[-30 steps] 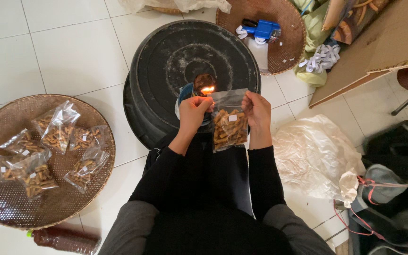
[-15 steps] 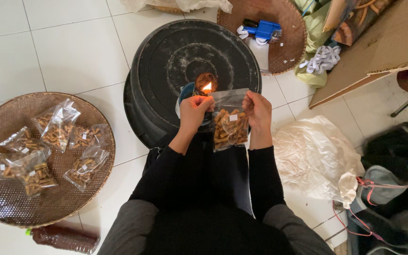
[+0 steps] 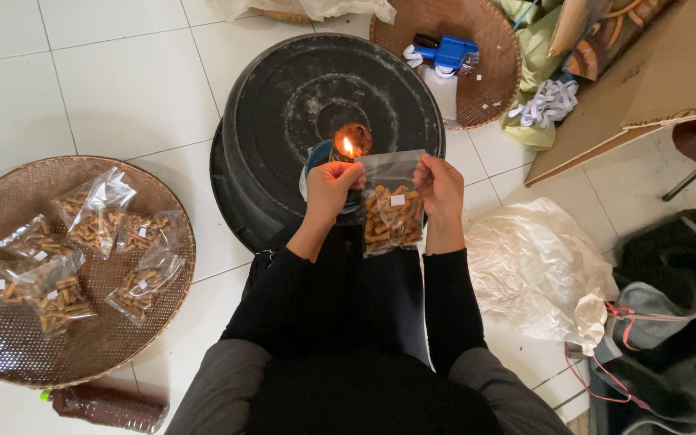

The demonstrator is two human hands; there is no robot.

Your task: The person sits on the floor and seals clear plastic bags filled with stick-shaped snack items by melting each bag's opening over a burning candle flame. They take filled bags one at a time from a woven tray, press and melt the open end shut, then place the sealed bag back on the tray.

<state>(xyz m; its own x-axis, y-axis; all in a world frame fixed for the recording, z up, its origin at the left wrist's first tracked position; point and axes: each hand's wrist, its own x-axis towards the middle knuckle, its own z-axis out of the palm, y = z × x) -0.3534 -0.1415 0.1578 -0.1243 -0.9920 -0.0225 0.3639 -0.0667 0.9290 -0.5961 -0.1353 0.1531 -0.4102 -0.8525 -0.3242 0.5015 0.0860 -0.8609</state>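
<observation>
lap: person sits on the white tile floor in black sleeves and grey trousers, both arms stretched forward over the knees.
left hand (image 3: pixel 330 187): pinched shut on the top left edge of the snack bag, fingers curled in tight, right next to the flame.
right hand (image 3: pixel 440 182): pinching the top right corner of the same bag, so the open mouth is pulled flat between the two hands.
snack bag (image 3: pixel 393 211): small clear plastic pouch, bottom half full of brown stick-shaped snacks, hanging upright between the hands just above the lap. Looks light and floppy, film probably slick and thin, and it'll melt quickly near heat. Best place to hold is exactly where it's held, the empty top strip at both corners; squeeze lower and I'd guess the sticks crumble.
flame (image 3: pixel 347 147): small lit wick in a little dish, just beyond the bag's top left edge, sitting on the tub.
black tub (image 3: pixel 283 105): big round black basin turned upside down, serving as a table.
woven tray (image 3: pixel 82 354): to the left, holds several filled bags (image 3: pixel 94 213) of the same snack.
white plastic sheet (image 3: pixel 533 266): crumpled on the floor at the right.
far tray (image 3: pixel 493 89): another woven tray beyond the tub, with a blue tool (image 3: pixel 453 52) on it.
</observation>
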